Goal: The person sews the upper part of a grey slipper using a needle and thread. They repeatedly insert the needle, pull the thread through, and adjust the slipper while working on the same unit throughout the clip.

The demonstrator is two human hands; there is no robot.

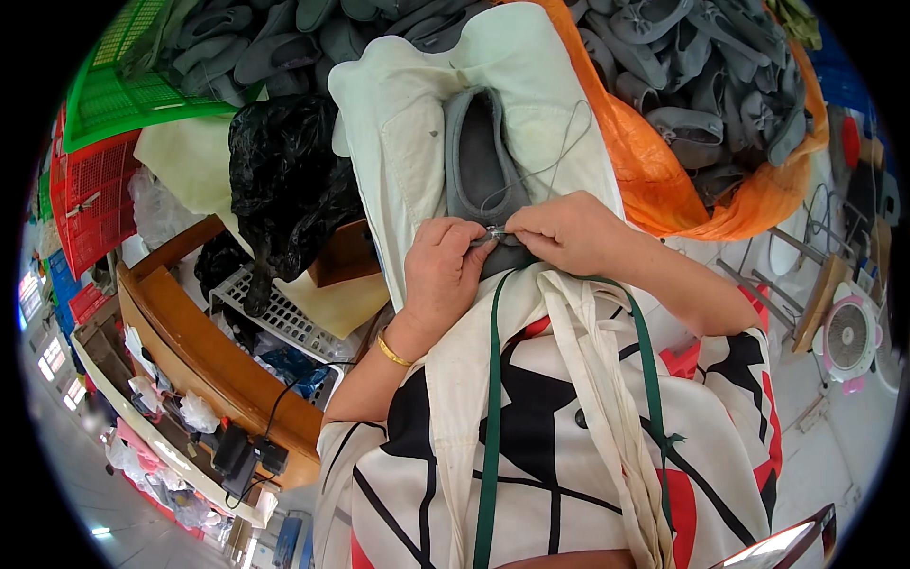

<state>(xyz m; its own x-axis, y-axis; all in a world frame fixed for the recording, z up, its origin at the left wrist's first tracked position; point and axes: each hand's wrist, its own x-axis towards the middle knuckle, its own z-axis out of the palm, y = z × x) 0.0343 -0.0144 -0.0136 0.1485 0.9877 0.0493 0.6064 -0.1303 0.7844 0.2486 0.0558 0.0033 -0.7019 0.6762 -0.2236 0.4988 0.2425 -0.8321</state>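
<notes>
A grey slip-on shoe [453, 180] lies on a white cloth [403, 142] in front of me, its toe toward my body. On its upper, near the toe, is a small silvery ornament [496, 232]. My left hand [444, 266] is closed at the ornament's left side, thumb and fingertips pinching the shoe's upper there. From the other side, my right hand [578, 235] pinches right beside the ornament; whatever is between its fingertips is too small to make out. A thin dark thread [575, 142] loops over the cloth and shoe opening close to my right fingers.
An orange sack [654, 180] full of grey shoes stands at the far right. More grey shoes [275, 57] are heaped at the far left by a green basket [123, 104]. A black plastic bag [284, 171], a white crate [284, 318] and a wooden drawer unit [209, 341] flank my left side.
</notes>
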